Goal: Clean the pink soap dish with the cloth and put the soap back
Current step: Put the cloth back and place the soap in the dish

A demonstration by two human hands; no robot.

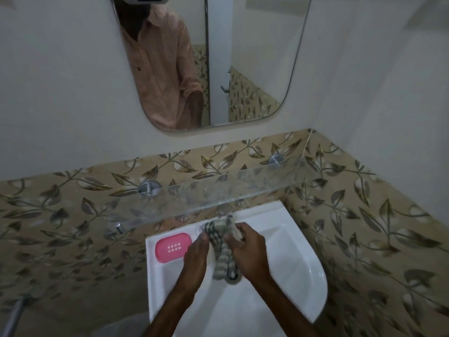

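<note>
White sink (pixel 291 276) ledge carries the pink soap dish (pixel 173 247), empty, left of the basin. Both hands, left hand (pixel 196 254) and right hand (pixel 247 249), grip the cloth (pixel 222 254) over the drain. Wiping appears not yet begun; soap not visible.

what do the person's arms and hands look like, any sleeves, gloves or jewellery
Both forearms are bare from the bottom edge of the picture up to the wrists, with no sleeve over them. The left hand and right hand wear no gloves, and no watch, bracelet or ring shows. In the wall mirror's reflection the person wears a peach checked shirt with its sleeve rolled up.
</note>
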